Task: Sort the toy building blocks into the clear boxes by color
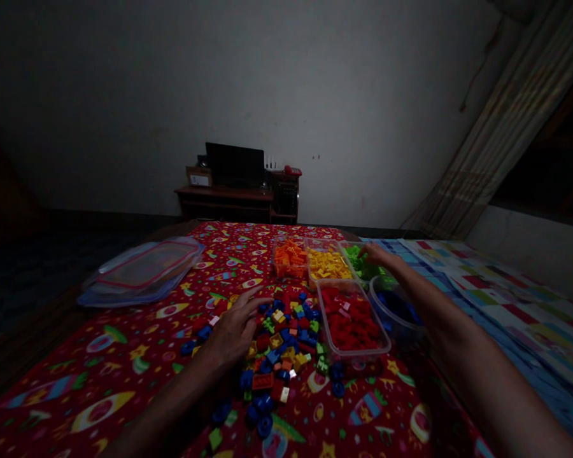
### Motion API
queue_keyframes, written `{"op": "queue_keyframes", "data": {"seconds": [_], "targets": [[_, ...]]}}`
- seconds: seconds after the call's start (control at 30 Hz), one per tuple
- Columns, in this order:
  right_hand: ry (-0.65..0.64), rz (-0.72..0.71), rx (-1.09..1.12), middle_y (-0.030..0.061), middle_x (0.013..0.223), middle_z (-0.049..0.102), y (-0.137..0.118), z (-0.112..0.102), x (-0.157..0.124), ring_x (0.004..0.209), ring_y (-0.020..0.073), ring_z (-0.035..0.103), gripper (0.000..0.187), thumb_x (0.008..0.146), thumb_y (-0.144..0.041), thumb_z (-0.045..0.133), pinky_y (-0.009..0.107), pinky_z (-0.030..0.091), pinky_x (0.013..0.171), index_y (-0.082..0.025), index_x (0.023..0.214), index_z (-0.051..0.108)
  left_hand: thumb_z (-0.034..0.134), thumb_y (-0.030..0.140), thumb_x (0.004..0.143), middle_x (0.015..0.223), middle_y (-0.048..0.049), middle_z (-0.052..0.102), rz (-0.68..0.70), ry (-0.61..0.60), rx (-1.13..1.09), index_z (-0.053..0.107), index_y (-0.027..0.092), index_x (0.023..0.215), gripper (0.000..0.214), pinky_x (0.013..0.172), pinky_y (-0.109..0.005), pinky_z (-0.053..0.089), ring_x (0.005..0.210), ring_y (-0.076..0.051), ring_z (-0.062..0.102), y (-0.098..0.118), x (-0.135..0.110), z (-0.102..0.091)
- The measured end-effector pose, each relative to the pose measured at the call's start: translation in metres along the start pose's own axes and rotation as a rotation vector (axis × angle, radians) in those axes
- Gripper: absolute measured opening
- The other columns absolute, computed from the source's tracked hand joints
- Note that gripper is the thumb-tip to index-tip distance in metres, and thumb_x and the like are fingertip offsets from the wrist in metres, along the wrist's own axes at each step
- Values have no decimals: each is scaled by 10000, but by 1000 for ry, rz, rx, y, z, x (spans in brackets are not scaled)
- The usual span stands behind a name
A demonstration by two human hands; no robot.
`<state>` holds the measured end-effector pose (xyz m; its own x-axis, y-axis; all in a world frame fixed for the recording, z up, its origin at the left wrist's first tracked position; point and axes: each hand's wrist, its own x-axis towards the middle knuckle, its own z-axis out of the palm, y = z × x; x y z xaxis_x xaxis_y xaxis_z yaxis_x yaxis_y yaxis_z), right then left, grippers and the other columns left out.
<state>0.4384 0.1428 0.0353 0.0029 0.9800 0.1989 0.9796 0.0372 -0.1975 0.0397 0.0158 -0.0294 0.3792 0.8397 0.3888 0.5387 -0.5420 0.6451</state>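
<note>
My left hand is open, its fingers stretched out over the left part of a loose pile of mixed-colour toy building bricks. Nothing shows in its grasp. My right hand reaches over the far-right clear box, above the green bricks. Its fingers point left and down, partly hidden and dim, so their grip cannot be made out. Nearer me are a box of red bricks, with a pinkish brick on top, and a round tub of dark blue bricks beneath my right forearm.
Boxes of yellow bricks and orange bricks stand behind the red one. Clear lids lie stacked at the left on the red patterned cloth. A desk with a monitor stands by the far wall.
</note>
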Motion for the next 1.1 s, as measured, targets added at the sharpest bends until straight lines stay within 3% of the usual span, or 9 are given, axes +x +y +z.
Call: {"op": "queue_keyframes", "data": {"seconds": [0.17, 0.3, 0.43, 0.53, 0.67, 0.8, 0.97, 1.1], "targets": [[-67, -23, -114, 112, 827, 722, -5, -10, -11, 694, 151, 623, 387, 639, 69, 502, 200, 423, 619, -114, 880, 743, 364, 163, 720, 1373, -72, 459, 24, 20, 91, 622, 198, 1106, 466, 988, -434, 457, 1263, -249, 437, 0, 2, -6], [-68, -99, -134, 127, 893, 710, -19, -20, -19, 749, 160, 620, 424, 715, 21, 454, 216, 416, 667, -110, 1027, 709, 372, 146, 693, 1358, -84, 467, 54, 63, 217, 622, 189, 1104, 482, 1048, -459, 380, 1243, -246, 452, -11, 8, -23], [-14, -286, -68, 70, 816, 695, -54, -33, -44, 694, 139, 587, 448, 716, -20, 451, 221, 411, 662, -140, 1077, 686, 375, 186, 703, 1329, -82, 494, -18, 96, 302, 631, 190, 1082, 457, 1059, -461, 357, 1248, -260, 442, -36, 12, -44], [50, -414, 80, 38, 805, 688, -96, -35, -82, 682, 133, 571, 463, 699, -30, 459, 224, 418, 655, -170, 1083, 677, 344, 259, 769, 1274, -151, 539, -108, 69, 331, 608, 114, 1115, 460, 1048, -467, 356, 1230, -282, 459, -57, 8, -49], [-5, -471, 304, 43, 827, 700, -155, -19, -137, 681, 140, 589, 381, 745, -69, 476, 228, 434, 634, -196, 1033, 690, 330, 382, 817, 1229, -173, 581, -202, -16, 307, 577, 77, 1152, 515, 1036, -452, 363, 1195, -286, 498, -71, 1, -37], [-26, -511, 491, 48, 860, 704, -195, 15, -168, 710, 142, 612, 307, 776, -98, 483, 225, 439, 645, -192, 975, 696, 325, 428, 831, 1252, -160, 577, -161, -69, 216, 555, 94, 1192, 543, 1018, -413, 389, 1177, -269, 519, -64, -2, -23], [-33, -524, 486, 36, 759, 676, -208, 45, -179, 650, 120, 572, 246, 732, -55, 497, 200, 389, 611, -156, 851, 688, 303, 449, 855, 1303, -131, 549, -111, -149, 61, 477, 105, 1293, 583, 994, -350, 412, 1177, -237, 524, -50, -8, -32], [-31, -504, 443, 18, 706, 644, -207, 54, -186, 623, 106, 537, 220, 727, -45, 484, 189, 355, 592, -141, 805, 666, 354, 430, 847, 1222, -136, 594, -109, -38, 121, 530, 112, 1235, 531, 934, -370, 448, 1098, -248, 563, -53, -24, -55]]}}
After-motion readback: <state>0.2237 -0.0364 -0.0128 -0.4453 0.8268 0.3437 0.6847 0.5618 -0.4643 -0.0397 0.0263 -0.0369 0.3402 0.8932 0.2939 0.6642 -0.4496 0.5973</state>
